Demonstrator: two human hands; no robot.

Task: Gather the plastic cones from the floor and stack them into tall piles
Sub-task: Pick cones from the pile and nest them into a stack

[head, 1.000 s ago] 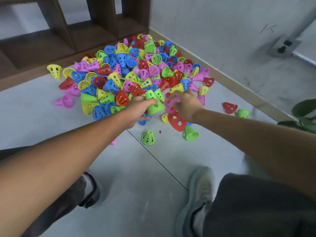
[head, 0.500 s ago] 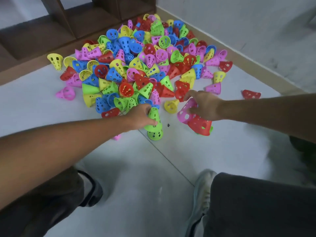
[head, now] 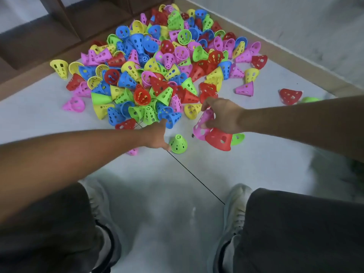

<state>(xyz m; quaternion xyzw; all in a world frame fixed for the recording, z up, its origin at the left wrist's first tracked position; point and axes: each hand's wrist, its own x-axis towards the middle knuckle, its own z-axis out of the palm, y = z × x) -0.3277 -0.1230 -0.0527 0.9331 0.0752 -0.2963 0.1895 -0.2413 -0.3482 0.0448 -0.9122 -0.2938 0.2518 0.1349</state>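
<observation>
Your left hand (head: 157, 137) is resting at nine o'clock of the upright green cone (head: 178, 144), fingertips touching its base, fingers loose and holding nothing. At twelve o'clock the loose pile of cones (head: 157, 71) is sprawling across the floor (head: 137, 194). Your right hand (head: 222, 115) is pinching a pink cone (head: 202, 125), with a red cone (head: 218, 139) just below it. These perforated shells look light, stiff and slippery; you are best gripping near the rim.

Left hand (head: 157, 135) loosely extended; right hand (head: 222, 115) fingers curled, gripping.
</observation>
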